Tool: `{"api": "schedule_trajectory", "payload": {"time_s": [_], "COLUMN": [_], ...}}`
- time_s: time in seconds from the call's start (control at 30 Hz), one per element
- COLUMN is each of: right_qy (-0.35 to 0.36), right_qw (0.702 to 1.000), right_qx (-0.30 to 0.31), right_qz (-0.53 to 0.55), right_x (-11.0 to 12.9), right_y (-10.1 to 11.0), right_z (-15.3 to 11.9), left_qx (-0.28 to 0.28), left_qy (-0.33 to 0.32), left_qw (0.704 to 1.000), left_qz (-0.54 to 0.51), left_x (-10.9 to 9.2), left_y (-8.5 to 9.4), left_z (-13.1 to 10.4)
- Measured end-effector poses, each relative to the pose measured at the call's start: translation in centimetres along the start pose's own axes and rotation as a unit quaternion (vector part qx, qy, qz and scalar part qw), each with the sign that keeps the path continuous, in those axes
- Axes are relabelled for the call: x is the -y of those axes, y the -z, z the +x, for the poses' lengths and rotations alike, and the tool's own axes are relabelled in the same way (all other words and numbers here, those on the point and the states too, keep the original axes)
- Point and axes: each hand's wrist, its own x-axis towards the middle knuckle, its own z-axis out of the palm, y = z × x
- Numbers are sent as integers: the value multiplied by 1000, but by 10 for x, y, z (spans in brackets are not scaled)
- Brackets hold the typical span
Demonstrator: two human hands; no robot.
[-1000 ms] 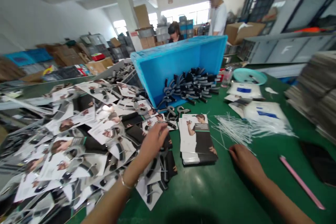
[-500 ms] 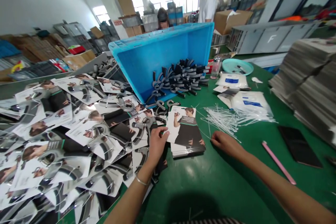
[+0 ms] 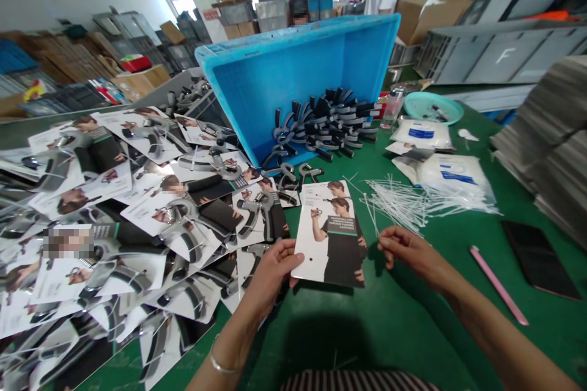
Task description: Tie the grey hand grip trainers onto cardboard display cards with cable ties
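Observation:
My left hand [image 3: 277, 266] grips a printed card [image 3: 332, 250] by its left edge, thumb on top. The card is tilted up in front of the card stack [image 3: 318, 190], whose far edge shows behind it. A small dark hole is near the card's lower left. My right hand [image 3: 410, 253] is closed in a pinch to the right of the card, on the end of a thin white cable tie. Just beyond it lies a loose pile of white cable ties [image 3: 398, 203]. Several cards with hand grippers [image 3: 183, 226] tied to them cover the table at left.
A blue crate [image 3: 288, 67] lies on its side at the back, loose hand grippers [image 3: 321, 122] spilling from it. On the right are bags of cable ties [image 3: 452, 174], a pink strip [image 3: 498, 284], a dark phone [image 3: 541, 256] and stacked grey sheets [image 3: 545, 128].
My left hand has lifted a card off the stack and drawn it nearer. My right hand has risen slightly from the table with a cable tie in its fingers. The view has tipped down.

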Motion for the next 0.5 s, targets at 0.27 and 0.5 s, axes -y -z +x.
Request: {"api": "schedule_trajectory", "payload": {"time_s": [0.27, 0.5], "right_qy": [68, 77], "right_qw": [996, 991], "right_qx": [17, 99], "right_qz": [-57, -47], "right_x": [36, 29], "right_y": [-62, -113], "right_z": [21, 27], "left_qx": [-57, -79], "left_qy": [27, 42], "left_qw": [998, 996], "left_qz": [5, -5], "left_x": [37, 64], "left_y": [8, 17], "left_z": [-39, -56]}}
